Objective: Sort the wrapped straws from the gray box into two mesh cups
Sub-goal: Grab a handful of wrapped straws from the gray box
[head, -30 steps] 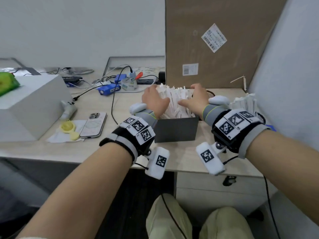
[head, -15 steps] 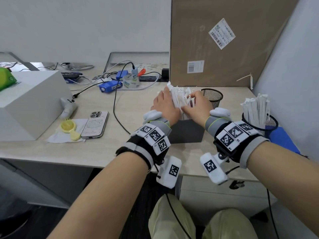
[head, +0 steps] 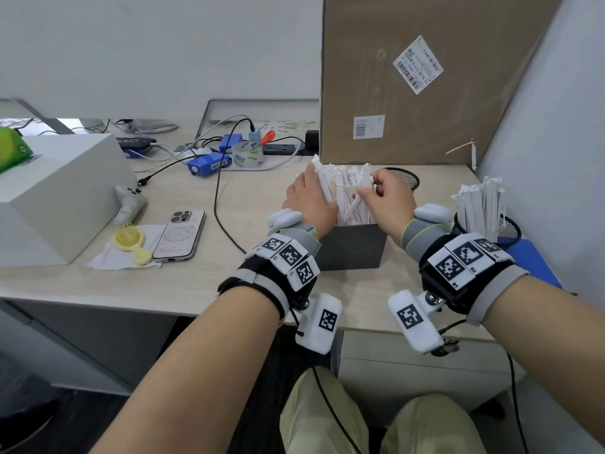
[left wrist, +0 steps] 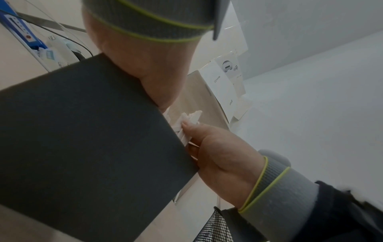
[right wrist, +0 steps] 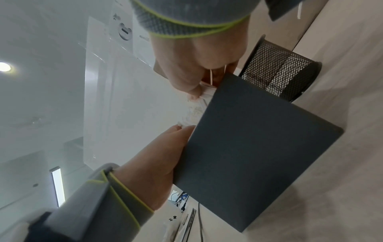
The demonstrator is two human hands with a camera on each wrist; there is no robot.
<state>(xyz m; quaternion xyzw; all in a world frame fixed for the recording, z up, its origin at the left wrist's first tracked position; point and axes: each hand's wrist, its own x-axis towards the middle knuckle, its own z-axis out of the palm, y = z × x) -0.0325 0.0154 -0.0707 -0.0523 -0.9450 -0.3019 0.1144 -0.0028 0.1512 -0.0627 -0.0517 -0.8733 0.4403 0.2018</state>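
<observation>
Hands — left [head: 310, 198] flat against, right [head: 389, 195] pinching — papery white straws [head: 347, 191] in matte gray box [head: 355, 245].

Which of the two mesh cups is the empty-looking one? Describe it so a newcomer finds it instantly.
Start at the tall cardboard box standing at the back of the desk. At its base, just behind the right hand, sits a black mesh cup. No straws show above its rim, unlike the other cup by the right wrist, which is packed with wrapped straws.

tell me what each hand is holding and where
Right hand pinches wrapped straws near their upper ends, above the gray box. Left hand lies flat against the bundle's side, gripping nothing.
</observation>
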